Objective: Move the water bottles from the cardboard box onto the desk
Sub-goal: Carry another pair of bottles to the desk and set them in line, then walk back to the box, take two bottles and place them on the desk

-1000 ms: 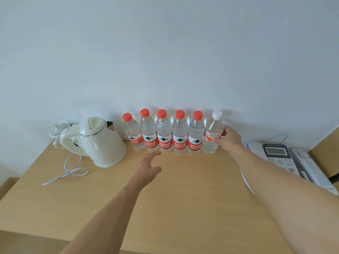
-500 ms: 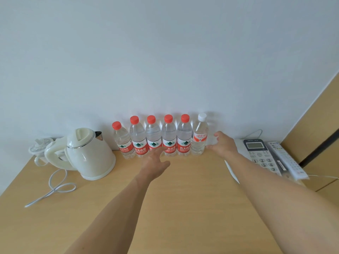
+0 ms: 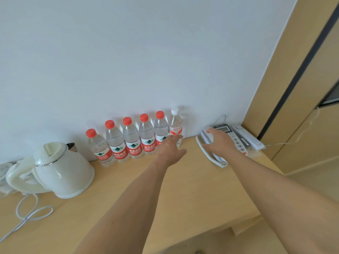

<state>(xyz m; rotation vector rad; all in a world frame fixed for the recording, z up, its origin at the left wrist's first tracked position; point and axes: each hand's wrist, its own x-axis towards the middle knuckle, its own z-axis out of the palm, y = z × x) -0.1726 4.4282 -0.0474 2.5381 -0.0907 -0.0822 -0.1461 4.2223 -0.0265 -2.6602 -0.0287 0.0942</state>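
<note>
**Six water bottles in a row at the back of the desk, both hands held out empty**

Six clear plastic water bottles stand upright in a row on the light wooden desk [image 3: 113, 208], against the white wall [image 3: 128, 52]. Five carry red caps and red-and-white labels: from the left, the first red-capped bottle [image 3: 99, 147], the second [image 3: 115, 142], the third [image 3: 131, 138], the fourth [image 3: 147, 134] and the fifth [image 3: 161, 128]. The sixth, a white-capped bottle with an orange-red label [image 3: 175, 123], closes the row at its right end. Neighbouring bottles stand just beside or touching one another.

The left hand [image 3: 170, 150] reaches forward in front of the fifth and sixth bottles, its fingers straight and slightly spread, holding nothing; whether the fingertips touch a bottle cannot be told. The right hand [image 3: 220, 142] is well clear of the row, fingers relaxed and spread, over the grey-and-white desk telephone [image 3: 225, 129], and grips nothing.

At the left of the desk stands a cream plastic electric kettle [image 3: 60, 171] with its white cord [image 3: 31, 213] looped beside it. A white remote control [image 3: 247, 137] lies just right of the telephone.
</note>
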